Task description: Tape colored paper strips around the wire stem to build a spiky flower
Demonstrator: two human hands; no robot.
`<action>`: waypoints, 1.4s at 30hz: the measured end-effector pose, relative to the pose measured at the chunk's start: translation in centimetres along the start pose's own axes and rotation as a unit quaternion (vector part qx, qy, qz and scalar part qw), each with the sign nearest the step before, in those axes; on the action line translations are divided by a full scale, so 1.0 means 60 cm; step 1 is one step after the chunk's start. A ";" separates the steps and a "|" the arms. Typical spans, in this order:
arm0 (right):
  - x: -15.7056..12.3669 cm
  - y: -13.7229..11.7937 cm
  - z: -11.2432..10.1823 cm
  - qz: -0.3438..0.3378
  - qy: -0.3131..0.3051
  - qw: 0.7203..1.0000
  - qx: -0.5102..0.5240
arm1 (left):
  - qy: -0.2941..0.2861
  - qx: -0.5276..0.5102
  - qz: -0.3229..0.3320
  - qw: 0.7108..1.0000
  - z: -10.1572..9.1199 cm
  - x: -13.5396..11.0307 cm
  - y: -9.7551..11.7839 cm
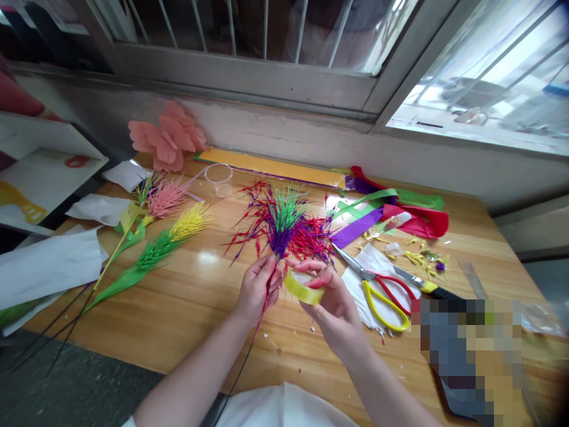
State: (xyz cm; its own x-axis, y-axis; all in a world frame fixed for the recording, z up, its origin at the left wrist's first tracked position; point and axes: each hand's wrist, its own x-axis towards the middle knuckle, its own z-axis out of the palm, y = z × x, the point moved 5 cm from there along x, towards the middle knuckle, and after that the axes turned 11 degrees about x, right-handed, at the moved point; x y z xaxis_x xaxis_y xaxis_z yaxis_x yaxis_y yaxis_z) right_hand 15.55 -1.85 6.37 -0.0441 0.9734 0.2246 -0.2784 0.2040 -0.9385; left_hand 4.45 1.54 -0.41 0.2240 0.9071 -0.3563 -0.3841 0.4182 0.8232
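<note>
My left hand [261,286] pinches the stem of an artificial wheat ear [284,219] with green spikes above and purple ones below. Its dark wire stalk [240,370] slants down toward my lap. Held close beside the stem, in my right hand [335,296], is a roll of yellowish adhesive tape [304,289]. The fingers of both hands nearly meet at the base of the ear; whether a strip of tape runs to the stem I cannot make out. Behind the ear lies a pile of red and purple spikes [311,236].
Scissors [377,279] with red and yellow handles and a utility knife [429,286] lie to the right. Finished wheat stems [155,261] and white paper [48,261] lie left. A pink paper flower [168,137] and coloured strips [415,219] are at the back.
</note>
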 end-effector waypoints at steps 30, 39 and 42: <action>-0.004 0.000 0.009 0.146 0.079 0.970 0.178 | 0.033 -0.012 0.058 0.998 -0.005 -0.005 0.011; -0.003 0.005 0.008 0.152 0.079 0.966 0.196 | 0.022 -0.018 0.050 0.998 -0.002 -0.006 0.010; -0.003 0.006 0.008 0.150 0.079 0.964 0.203 | 0.026 -0.016 0.049 0.998 -0.003 -0.006 0.010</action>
State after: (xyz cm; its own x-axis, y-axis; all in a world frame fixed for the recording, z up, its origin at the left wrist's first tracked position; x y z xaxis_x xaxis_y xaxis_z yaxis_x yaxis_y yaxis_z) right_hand 15.00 -1.98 6.09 -0.0422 0.9926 -0.1135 -0.6307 -0.1146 -0.7675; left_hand 3.99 1.48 0.15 0.1376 0.9444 -0.2985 -0.4305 0.3284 0.8407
